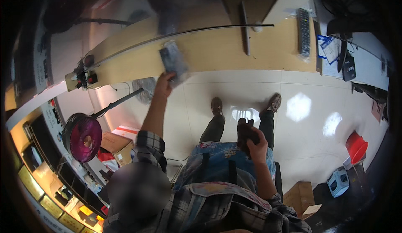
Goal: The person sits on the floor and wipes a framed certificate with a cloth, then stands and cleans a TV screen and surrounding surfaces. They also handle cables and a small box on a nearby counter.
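My left hand [165,83] reaches forward to the front edge of a light wooden bench top [213,55]. It grips one end of a flat grey packet [173,60] in clear plastic, blurred, so its contents cannot be made out. Close to my lap, my right hand [259,145] is closed around a dark brown bundle [245,135], perhaps cloth or a glove. Below it lies my blue flowered apron [216,157]. A large flat screen [201,7] stands on the bench, with one foot [245,38] of its stand towards me.
A remote control [304,33] in plastic lies at the bench's right end, near printed cards [331,49]. On the left are a fan [83,137] and a cardboard box [117,143]. Rightward stand a red bucket [356,146], a blue plastic container [338,182] and an open carton [300,195].
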A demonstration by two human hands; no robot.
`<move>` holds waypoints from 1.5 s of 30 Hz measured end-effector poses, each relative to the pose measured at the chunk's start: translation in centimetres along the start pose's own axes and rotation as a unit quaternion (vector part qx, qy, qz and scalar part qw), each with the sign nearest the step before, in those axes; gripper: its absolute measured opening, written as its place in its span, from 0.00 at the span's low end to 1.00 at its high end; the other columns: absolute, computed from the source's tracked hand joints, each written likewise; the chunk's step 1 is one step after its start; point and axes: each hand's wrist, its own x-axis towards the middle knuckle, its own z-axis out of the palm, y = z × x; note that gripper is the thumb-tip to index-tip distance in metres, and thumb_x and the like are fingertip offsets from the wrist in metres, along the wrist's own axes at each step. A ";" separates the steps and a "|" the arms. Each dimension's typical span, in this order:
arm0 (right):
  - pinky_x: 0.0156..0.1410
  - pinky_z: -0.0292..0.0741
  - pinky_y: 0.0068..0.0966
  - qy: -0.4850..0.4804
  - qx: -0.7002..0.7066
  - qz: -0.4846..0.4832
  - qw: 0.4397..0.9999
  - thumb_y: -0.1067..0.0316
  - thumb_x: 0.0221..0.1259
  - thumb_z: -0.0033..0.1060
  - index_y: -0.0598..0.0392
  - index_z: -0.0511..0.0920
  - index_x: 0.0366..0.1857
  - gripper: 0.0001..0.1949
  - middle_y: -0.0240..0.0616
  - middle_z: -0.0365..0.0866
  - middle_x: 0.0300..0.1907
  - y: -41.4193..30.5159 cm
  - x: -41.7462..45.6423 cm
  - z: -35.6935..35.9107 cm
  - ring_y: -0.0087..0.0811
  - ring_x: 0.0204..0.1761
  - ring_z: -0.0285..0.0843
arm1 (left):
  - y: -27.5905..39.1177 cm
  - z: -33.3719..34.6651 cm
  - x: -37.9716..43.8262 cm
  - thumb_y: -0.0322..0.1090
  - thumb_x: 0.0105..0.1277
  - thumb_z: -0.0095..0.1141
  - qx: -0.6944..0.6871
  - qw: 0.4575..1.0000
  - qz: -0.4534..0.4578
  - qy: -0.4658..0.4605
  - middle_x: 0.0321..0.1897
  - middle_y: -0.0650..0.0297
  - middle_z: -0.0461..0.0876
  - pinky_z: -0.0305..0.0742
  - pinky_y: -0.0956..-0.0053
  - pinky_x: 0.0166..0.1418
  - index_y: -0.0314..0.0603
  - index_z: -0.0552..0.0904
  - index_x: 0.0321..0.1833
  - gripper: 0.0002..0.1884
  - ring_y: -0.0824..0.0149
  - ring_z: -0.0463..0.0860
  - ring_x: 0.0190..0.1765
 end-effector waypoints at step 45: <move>0.62 0.79 0.36 0.144 0.024 -0.331 0.932 0.78 0.46 0.63 0.51 0.80 0.59 0.28 0.51 0.78 0.57 -13.0 9.9 -4.7 0.51 0.59 0.81 | -12.4 28.5 -17.9 0.51 0.80 0.48 -0.306 0.790 -0.236 -0.476 0.63 0.61 0.73 0.64 0.64 0.77 0.44 0.69 0.75 0.27 0.61 0.72 0.67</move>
